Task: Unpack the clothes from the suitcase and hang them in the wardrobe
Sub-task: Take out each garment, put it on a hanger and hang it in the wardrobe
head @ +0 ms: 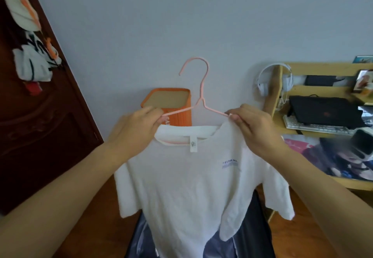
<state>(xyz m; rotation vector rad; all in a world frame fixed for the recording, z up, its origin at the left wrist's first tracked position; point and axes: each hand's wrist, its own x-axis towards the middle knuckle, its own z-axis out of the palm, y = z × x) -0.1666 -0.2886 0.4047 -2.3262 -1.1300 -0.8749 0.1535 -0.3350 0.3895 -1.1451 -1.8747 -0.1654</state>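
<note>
Because the white T-shirt [193,177] is held in mid-air only by pinches of the left hand [135,128] and right hand [256,128] at the arms of the pink hanger [198,98], a slackened pinch could let a shoulder slip off. An open dark suitcase [141,237] is seen on the wooden floor [302,237]; a desk [323,120] stands to the right.

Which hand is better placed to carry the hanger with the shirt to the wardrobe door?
Probably the left hand: it pinches the pink hanger on the side nearer the dark wardrobe door. The right hand holds the far shoulder of the white T-shirt.
</note>
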